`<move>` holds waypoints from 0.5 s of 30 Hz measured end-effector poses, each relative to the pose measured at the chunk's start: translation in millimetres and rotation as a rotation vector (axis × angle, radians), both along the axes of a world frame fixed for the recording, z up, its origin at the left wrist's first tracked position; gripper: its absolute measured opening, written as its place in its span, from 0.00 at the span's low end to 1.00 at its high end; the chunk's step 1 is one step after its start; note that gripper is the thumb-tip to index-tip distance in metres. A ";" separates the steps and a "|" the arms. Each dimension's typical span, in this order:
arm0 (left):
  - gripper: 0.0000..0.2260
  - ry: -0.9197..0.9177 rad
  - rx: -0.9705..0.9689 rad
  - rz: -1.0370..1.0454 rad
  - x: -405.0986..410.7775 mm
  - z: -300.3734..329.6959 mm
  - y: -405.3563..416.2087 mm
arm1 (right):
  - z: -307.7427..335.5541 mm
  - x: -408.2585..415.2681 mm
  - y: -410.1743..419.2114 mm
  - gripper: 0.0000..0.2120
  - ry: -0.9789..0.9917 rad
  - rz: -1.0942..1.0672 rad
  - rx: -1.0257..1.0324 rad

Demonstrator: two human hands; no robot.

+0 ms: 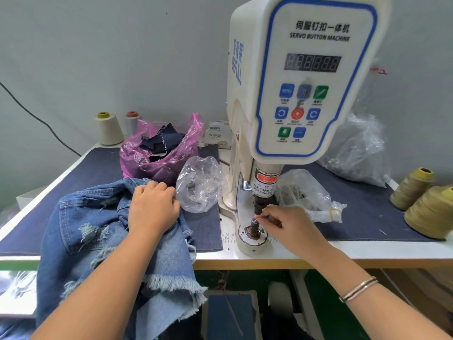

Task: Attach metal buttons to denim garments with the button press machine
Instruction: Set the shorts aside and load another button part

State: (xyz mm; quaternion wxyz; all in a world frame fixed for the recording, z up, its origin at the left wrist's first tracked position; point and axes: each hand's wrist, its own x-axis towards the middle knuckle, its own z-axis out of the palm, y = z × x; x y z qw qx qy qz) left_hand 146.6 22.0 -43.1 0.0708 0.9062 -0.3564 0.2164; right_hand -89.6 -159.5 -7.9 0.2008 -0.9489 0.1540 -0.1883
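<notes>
Hands at the button machine (301, 77), seen from the head camera. Left hand (153, 207) lay knuckles-up on the crumpled denim garment (98, 241), fingers curled into the cloth, at the table's (367, 249) front left edge, the frayed hem hanging over the rim. Right hand (286, 225) reached to the lower die post (252, 228), thumb and forefinger pinched close at its tip; a small part, possibly a metal button, seemed held there but was too small to confirm. The upper punch (263, 192) stood just above the fingers. Clear plastic bags (199, 184) flanked the machine; a pink bag (161, 148) of dark scraps lay behind, thread cones (426, 212) at right.
</notes>
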 end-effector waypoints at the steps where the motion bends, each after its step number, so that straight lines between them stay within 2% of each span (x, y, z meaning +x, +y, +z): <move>1: 0.07 -0.002 0.001 -0.001 0.3 -0.1 0.0 | -0.5 0.2 0.1 0.09 -0.007 -0.001 0.009; 7: 0.07 -0.016 -0.014 -0.009 -0.3 -0.4 0.2 | -0.9 -0.3 1.1 0.09 -0.015 0.009 0.083; 12: 0.06 -0.024 -0.016 -0.008 -0.1 -0.9 0.4 | 1.3 -0.7 -2.4 0.10 0.005 0.035 0.020; 15: 0.06 -0.027 -0.019 -0.011 0.5 -1.1 0.1 | -0.3 -0.4 -3.5 0.10 -0.026 0.038 0.060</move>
